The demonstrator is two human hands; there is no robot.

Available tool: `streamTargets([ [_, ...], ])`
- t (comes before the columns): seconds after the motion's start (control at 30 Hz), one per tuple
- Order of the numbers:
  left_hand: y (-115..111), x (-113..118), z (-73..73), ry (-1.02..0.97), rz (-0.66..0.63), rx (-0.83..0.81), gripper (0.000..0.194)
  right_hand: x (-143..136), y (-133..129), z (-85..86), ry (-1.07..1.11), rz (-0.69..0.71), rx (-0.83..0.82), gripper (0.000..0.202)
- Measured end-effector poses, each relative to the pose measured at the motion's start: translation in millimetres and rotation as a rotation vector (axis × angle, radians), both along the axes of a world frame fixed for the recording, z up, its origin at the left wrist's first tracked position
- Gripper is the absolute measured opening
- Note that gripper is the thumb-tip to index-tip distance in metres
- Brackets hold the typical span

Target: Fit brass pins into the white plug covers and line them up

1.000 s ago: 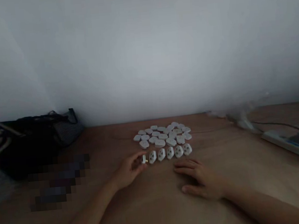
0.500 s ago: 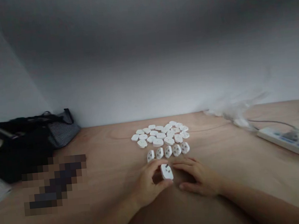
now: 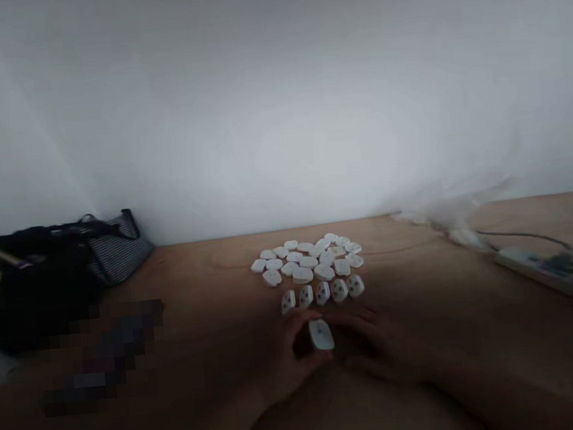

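Note:
A white plug adapter (image 3: 322, 335) is gripped between the thumb and fingers of my left hand (image 3: 292, 358), just above the wooden table. Its broad face points up toward me, and details on it are hard to make out in the dim light. My right hand (image 3: 378, 344) rests just to the right, thumb and fingers apart, holding nothing. Its fingertips come close to the adapter; whether they touch it I cannot tell. Beyond both hands stands a row of several white adapters on edge, one of them a middle adapter (image 3: 322, 293) with dark holes facing me.
Behind the row lies a loose group of white adapters (image 3: 302, 275). A black bag (image 3: 36, 284) and a blurred-out dark object (image 3: 108, 358) are on the left. On the right are crumpled clear plastic (image 3: 454, 217) and a power strip (image 3: 547, 272) with a cable.
The adapter in my left hand has turned slightly, so its dark pins no longer stand out. The foreground is darker and the wall brighter. My right hand has barely moved.

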State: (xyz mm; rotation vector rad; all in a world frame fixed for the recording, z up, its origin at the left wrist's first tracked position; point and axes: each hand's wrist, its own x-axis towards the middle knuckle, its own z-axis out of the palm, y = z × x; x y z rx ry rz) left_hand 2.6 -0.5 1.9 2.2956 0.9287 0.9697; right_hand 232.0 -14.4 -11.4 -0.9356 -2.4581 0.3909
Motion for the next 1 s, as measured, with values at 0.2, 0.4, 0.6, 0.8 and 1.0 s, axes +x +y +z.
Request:
streamTargets([
  [0.2, 8, -10, -2.8, -0.199, 0.094, -0.057, 0.044, 0, -2, 2.2, -0.02, -0.006, -0.025, 0.065],
  [0.4, 42, -54, 6.7, -0.126, 0.241, -0.096, 0.048, 2, -1, -1.9, -0.005, -0.01, -0.04, 0.067],
  [0.6, 62, -76, 1.8, 0.077, 0.228, -0.254, 0.049, 2, -2, -1.1, -0.013, -0.021, -0.047, 0.065],
  [0.8, 66, -75, -3.2, 0.159, 0.21, -0.121, 0.057, 2, -2, 0.4, -0.022, -0.021, -0.058, 0.063],
  [1.0, 72, -58, 10.6, 0.307, 0.084, 0.041, 0.063, 3, -1, 1.3, -0.025, -0.018, -0.06, 0.064],
])
